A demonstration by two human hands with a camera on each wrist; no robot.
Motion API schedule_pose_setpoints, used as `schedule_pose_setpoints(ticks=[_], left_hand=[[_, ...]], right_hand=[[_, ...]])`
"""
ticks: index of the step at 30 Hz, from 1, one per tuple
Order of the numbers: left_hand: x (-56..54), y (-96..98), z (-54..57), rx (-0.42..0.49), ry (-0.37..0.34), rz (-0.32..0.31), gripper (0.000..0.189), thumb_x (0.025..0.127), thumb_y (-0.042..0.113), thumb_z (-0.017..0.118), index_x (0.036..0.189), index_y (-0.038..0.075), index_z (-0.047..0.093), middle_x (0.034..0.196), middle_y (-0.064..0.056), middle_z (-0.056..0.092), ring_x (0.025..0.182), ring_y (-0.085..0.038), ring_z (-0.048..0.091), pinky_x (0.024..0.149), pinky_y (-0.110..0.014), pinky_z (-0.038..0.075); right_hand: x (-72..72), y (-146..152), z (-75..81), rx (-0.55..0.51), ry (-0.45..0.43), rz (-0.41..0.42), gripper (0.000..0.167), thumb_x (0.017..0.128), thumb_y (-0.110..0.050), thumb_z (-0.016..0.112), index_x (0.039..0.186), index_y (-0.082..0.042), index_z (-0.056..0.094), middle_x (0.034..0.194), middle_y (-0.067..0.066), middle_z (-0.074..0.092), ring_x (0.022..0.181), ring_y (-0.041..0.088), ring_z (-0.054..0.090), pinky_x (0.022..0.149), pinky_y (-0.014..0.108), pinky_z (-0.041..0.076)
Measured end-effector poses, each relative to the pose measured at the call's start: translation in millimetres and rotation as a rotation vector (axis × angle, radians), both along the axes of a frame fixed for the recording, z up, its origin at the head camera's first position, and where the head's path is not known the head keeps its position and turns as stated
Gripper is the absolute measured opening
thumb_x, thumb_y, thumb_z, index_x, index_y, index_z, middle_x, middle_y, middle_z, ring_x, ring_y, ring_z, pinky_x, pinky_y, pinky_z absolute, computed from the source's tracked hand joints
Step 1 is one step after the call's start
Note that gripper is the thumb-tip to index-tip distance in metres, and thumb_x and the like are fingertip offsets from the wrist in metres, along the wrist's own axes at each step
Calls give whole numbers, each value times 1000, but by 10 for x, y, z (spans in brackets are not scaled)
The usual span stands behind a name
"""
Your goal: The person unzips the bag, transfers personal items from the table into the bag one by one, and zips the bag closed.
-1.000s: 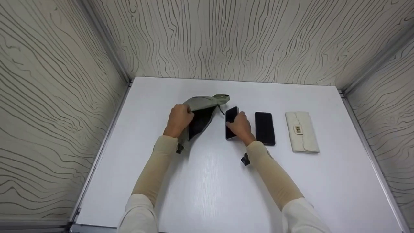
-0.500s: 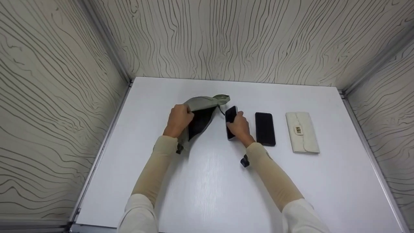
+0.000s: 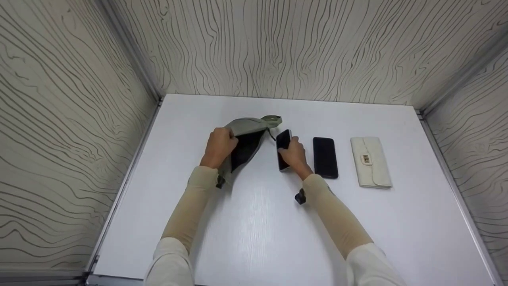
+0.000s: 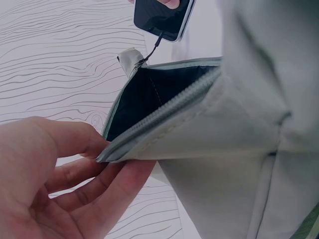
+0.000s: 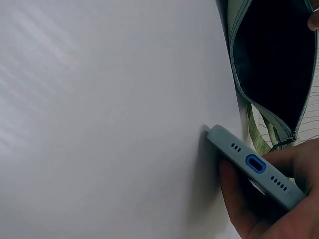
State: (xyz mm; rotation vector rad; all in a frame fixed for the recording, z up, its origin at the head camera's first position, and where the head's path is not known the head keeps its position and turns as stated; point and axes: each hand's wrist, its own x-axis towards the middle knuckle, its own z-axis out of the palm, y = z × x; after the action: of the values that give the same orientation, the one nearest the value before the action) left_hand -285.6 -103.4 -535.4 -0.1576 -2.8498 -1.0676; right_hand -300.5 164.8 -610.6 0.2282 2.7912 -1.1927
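Just above the middle of the head view, my left hand [image 3: 219,147] grips the rim of a grey-green bag [image 3: 247,126], whose mouth gapes toward the right and shows a dark lining. At the lower left of the left wrist view I see the thumb and fingers [image 4: 128,183] of that hand closed together on a corner of the zipped edge [image 4: 164,113]; the bag's pale outside fills the right of that frame. A little right of the opening, my right hand [image 3: 294,154] holds a phone [image 3: 283,140] between thumb and fingers, its dark screen facing up, the black zip cord [image 3: 272,136] just beside it. Toward the lower right of the right wrist view, the phone's end shows a blue-rimmed port [image 5: 256,163]; whether it clears the white surface [image 3: 254,222] I cannot tell. Right of that hand lies a second phone [image 3: 325,158] with a black face, and farther right a cream wallet [image 3: 372,171] with a clasp [image 3: 366,159].
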Motion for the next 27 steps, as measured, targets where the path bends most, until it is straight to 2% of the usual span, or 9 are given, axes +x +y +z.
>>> schedule_pose_setpoints(ticks=[6,13,20,27], left_hand=[[-2,-1,5,8,-10,0,42,93,1,59,60,17,38,56,5,36,50,-10,36,47,-27,30],[-3,-7,4,11,-20,0,41,95,2,60,61,16,41,57,4,38,51,-12,38,48,-27,32],[8,-10,-13,2,11,-17,46,95,0,62,61,17,36,57,5,36,51,-10,35,48,-26,32],[2,-7,-10,15,3,-10,43,94,1,61,62,16,38,57,5,38,51,-11,36,48,-27,32]], right_hand=[[4,25,8,-29,-36,-9,59,100,-20,66,145,11,43,137,34,60,124,46,64,103,55,55],[3,33,5,-40,-34,2,56,100,-21,67,143,9,48,136,32,62,122,44,65,102,55,55],[-3,36,-1,-72,-56,17,59,101,-20,62,147,11,42,139,33,59,125,44,63,105,55,53],[-8,51,5,-91,-67,10,58,102,-20,61,148,10,41,140,33,58,126,44,62,106,55,52]])
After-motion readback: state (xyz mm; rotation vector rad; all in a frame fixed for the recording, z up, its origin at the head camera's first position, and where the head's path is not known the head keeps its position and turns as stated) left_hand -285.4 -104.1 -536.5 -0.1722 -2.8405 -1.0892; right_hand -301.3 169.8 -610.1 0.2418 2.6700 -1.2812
